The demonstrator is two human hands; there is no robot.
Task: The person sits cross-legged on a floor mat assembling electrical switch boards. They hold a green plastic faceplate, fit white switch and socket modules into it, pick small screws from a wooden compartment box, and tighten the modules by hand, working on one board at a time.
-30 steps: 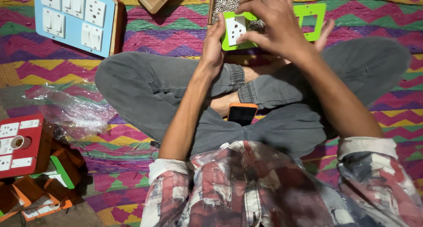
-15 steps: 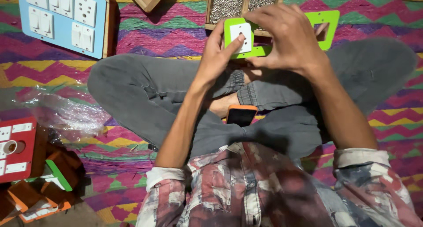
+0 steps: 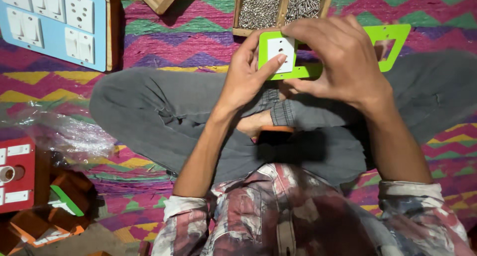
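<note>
Both hands hold a green switch plate [image 3: 298,69] above the crossed legs: the left hand [image 3: 248,72] grips its left edge with the thumb pressed on the white socket module [image 3: 279,48] set in it, and the right hand [image 3: 343,57] is closed over its middle from above. Just beyond it a wooden tray of screws [image 3: 283,5] sits on the zigzag mat [image 3: 189,32], with a blue switchboard [image 3: 54,22] at far left.

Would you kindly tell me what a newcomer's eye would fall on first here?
At top centre, the left hand and right hand hold a bright green plate with a white socket set in it. Behind them sits a wooden tray of screws; a blue switchboard lies top left on the zigzag mat.
</note>
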